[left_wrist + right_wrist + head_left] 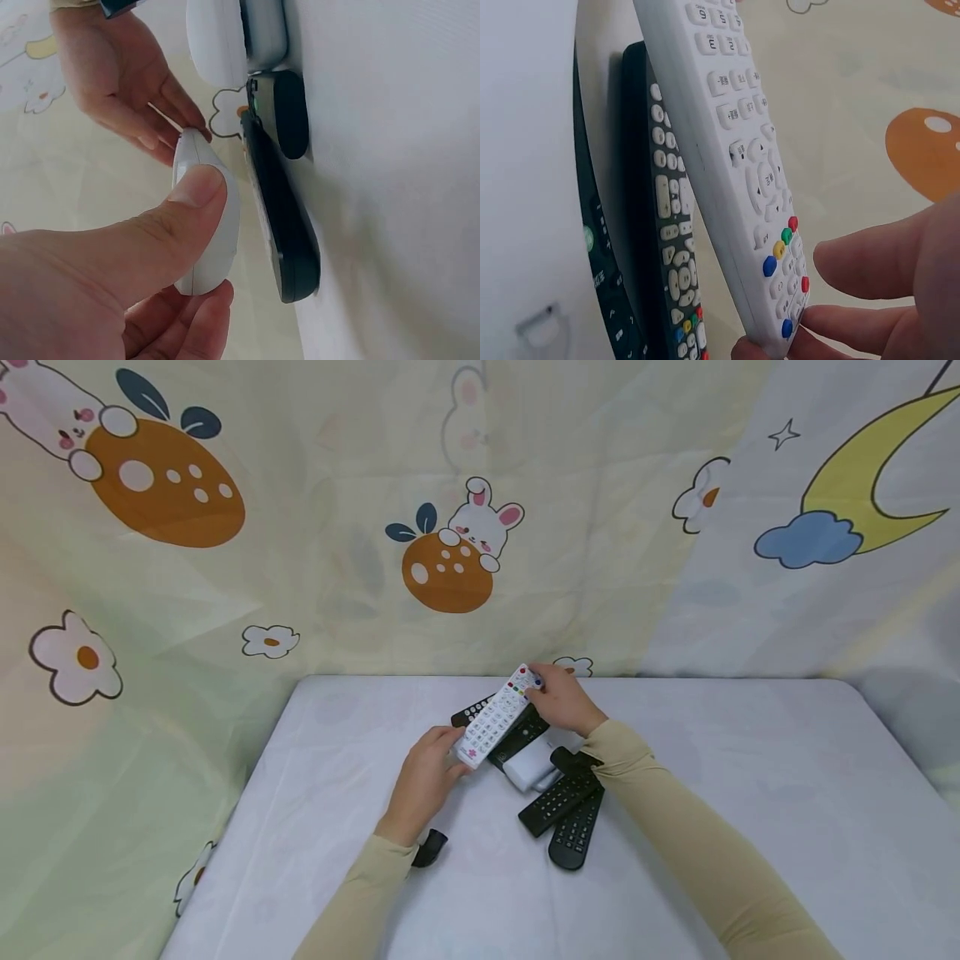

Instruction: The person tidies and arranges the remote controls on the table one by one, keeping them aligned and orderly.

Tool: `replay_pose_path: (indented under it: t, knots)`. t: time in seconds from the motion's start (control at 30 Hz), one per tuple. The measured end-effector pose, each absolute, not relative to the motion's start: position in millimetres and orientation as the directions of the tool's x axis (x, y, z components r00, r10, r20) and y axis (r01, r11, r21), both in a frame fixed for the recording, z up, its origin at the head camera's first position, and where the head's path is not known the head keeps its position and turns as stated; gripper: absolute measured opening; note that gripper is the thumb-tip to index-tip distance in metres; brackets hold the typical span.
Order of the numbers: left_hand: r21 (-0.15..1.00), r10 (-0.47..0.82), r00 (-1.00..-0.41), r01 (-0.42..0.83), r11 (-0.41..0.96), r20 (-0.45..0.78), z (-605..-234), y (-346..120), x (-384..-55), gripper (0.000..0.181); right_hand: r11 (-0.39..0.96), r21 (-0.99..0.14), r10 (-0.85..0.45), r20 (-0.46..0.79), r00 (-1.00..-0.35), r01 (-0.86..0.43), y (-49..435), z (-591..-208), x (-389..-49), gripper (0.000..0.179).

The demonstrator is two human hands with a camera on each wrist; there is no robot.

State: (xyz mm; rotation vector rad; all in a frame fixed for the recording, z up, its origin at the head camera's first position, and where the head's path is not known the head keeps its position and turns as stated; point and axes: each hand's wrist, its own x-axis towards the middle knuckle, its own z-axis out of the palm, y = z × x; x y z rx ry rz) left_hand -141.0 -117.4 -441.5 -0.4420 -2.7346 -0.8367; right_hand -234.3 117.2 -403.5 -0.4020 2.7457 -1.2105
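Note:
A white remote control [495, 717] with coloured buttons is held aslant above the tabletop between both hands. The left hand [423, 781] pinches its near end, thumb on one side and fingers on the other in the left wrist view. At the far end is the right hand [564, 697]; in the right wrist view its fingers [862, 328] touch around the tip, while the thumb stands close to the buttons. Under the white remote lie a black remote with pale buttons [671, 217] and another black remote [517, 739], both partly hidden.
White rounded objects [528, 764], kind unclear, lie beside the remotes. Nearer the front, two more black remotes [558, 802] overlap below the right forearm. Black wrist devices [430, 847] show at the sleeves. A patterned cloth [337, 568] hangs behind the white-covered table [750, 793].

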Motion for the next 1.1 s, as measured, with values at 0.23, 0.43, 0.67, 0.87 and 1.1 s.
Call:
replay_pose_path:
  t: [0.23,0.43,0.67,0.87,1.1]
  knots:
    - [0.506,0.192,-0.929,0.336,0.794,0.316,-440.2,-126.7,-134.1,0.061,0.671,-0.709,-0.305,0.004,-0.952,-0.218,103.3,-402.4,-234.9,0.053]
    - [0.505,0.179,-0.932,0.325,0.800,0.315,-437.3,-133.1,-128.4,0.060,0.656,-0.715,-0.329,0.016,-0.944,-0.240,94.0,-402.9,-235.1,0.053]
    - [0.514,0.155,-0.940,0.299,0.804,0.303,-435.6,-139.2,-123.7,0.062,0.682,-0.689,-0.328,0.009,-0.945,-0.243,80.6,-402.2,-235.6,0.054]
    - [0.526,0.128,-0.949,0.268,0.808,0.287,-434.0,-143.3,-118.3,0.062,0.669,-0.711,-0.326,-0.017,-0.945,-0.218,67.3,-402.7,-236.5,0.055]
    - [0.535,0.094,-0.959,0.229,0.813,0.267,-433.7,-151.1,-113.5,0.062,0.656,-0.723,-0.337,-0.027,-0.941,-0.215,50.6,-404.2,-241.1,0.055]
